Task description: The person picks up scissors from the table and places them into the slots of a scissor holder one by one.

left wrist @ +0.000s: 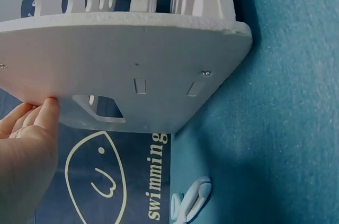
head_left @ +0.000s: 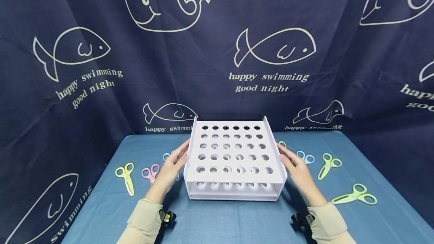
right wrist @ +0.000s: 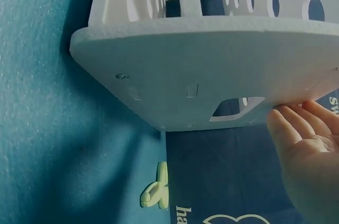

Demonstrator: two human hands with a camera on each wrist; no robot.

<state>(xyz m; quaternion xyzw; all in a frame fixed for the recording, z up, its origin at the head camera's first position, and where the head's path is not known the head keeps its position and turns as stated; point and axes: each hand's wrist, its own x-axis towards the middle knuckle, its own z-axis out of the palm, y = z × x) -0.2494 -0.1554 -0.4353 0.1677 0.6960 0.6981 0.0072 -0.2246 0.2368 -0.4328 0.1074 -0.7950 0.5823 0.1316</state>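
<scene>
A white rack point(head_left: 234, 177) with rows of round holes in its tiers stands on the blue table in the middle of the head view. Against its left side panel point(left wrist: 95, 60) rest the fingertips of my left hand point(head_left: 170, 169), the fingers fairly straight. My right hand point(head_left: 298, 171) touches the opposite side panel point(right wrist: 175, 60) the same way, as the right wrist view shows. A cut-out and screw heads show in each panel. The holes hold nothing that I can see.
Left of the rack lie yellow scissors point(head_left: 127, 180), pink scissors point(head_left: 147, 173) and blue scissors partly behind my left hand. To the right are blue scissors point(head_left: 307, 158) and several green scissors point(head_left: 325, 168), one pair partly covered by my right hand. A dark blue printed curtain point(head_left: 217, 67) hangs behind the table point(head_left: 217, 221).
</scene>
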